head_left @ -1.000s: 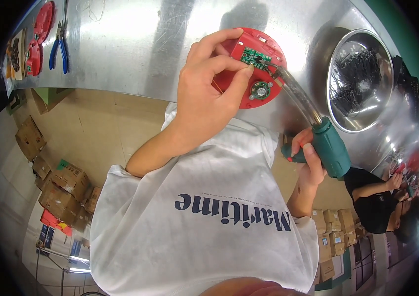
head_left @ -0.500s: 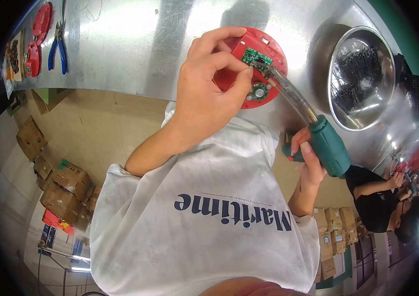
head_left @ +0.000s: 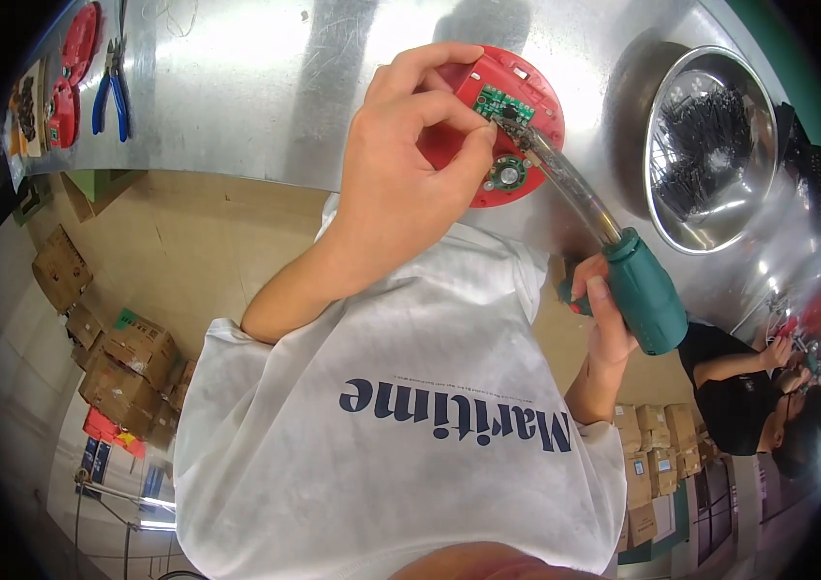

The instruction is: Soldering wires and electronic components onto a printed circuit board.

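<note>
A round red plastic housing (head_left: 544, 101) lies on the metal table, with a small green circuit board (head_left: 498, 101) in it. Nearer to me in the housing sits a round part with a silver centre (head_left: 508, 175). My left hand (head_left: 396, 174) spans the housing's left side, thumb and forefinger pinched at the board's lower edge; what they hold is too small to make out. My right hand (head_left: 609, 319) is wrapped round a green soldering gun (head_left: 645, 290). Its metal barrel slants up to the left, and its tip meets the board's edge beside my left fingertips.
A steel bowl (head_left: 660, 213) of black wire-like pieces stands to the right. Blue-handled pliers (head_left: 111, 101) and red plastic shells (head_left: 64, 111) lie at the far left. Another person (head_left: 739, 391) works at the right. Cardboard boxes (head_left: 130, 372) are stacked on the floor.
The soldering gun's green body has dropped slightly toward me, its tip still at the board. My left hand keeps its pinch, with the housing shifted slightly in view.
</note>
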Action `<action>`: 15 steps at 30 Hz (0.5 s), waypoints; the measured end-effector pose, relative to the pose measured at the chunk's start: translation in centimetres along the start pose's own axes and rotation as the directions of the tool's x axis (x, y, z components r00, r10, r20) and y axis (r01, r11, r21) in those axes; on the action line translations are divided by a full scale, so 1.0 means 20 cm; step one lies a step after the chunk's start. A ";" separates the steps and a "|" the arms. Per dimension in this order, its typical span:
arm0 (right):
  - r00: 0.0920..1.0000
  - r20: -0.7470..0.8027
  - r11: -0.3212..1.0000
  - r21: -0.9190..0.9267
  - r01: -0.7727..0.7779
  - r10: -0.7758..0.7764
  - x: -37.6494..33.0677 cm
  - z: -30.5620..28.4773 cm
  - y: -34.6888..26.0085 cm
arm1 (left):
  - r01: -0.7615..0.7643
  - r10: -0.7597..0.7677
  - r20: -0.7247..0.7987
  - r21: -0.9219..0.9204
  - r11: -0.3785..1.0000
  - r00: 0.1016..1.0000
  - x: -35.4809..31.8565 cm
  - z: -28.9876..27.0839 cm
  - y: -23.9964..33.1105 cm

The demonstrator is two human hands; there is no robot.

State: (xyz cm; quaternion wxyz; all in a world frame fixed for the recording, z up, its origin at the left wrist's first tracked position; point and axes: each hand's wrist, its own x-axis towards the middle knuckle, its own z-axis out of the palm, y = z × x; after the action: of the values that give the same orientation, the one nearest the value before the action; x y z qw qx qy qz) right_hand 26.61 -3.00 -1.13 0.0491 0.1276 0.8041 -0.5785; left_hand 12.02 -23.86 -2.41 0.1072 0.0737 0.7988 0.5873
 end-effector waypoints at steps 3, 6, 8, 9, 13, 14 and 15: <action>0.999 -0.029 0.998 -0.049 -0.032 0.030 -0.02 -0.03 0.00 | 0.020 -0.020 0.011 0.009 1.000 1.000 0.00 0.00 0.01; 0.988 -0.003 0.984 -0.095 -0.153 0.153 -0.04 -0.03 0.01 | 0.027 -0.027 0.011 0.003 1.000 1.000 0.00 -0.01 0.01; 0.980 -0.025 0.959 0.213 -0.186 0.196 -0.03 0.00 -0.05 | 0.009 -0.010 0.038 0.032 0.999 0.999 0.01 -0.01 0.01; 0.970 -0.032 0.843 0.502 -0.193 0.240 -0.03 0.02 -0.06 | -0.008 0.005 0.063 0.060 0.998 0.998 0.01 -0.02 0.01; 0.971 -0.059 0.780 0.608 -0.148 0.231 -0.07 -0.01 0.02 | 0.007 -0.014 0.071 0.093 0.996 0.997 0.01 -0.03 0.02; 0.975 -0.076 0.773 0.624 -0.119 0.211 -0.08 -0.02 0.04 | 0.016 -0.023 0.073 0.098 0.995 0.997 0.01 -0.03 0.03; 0.977 -0.093 0.764 0.639 -0.089 0.192 -0.09 -0.02 0.05 | 0.024 -0.032 0.076 0.104 0.994 0.997 0.01 -0.03 0.03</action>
State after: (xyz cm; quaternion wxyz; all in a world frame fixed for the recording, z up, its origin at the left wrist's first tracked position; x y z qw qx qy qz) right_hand 28.57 -2.57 -1.55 -0.0150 0.2404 0.5528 -0.7977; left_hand 11.63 -24.13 -1.70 0.1422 0.0905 0.8242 0.5406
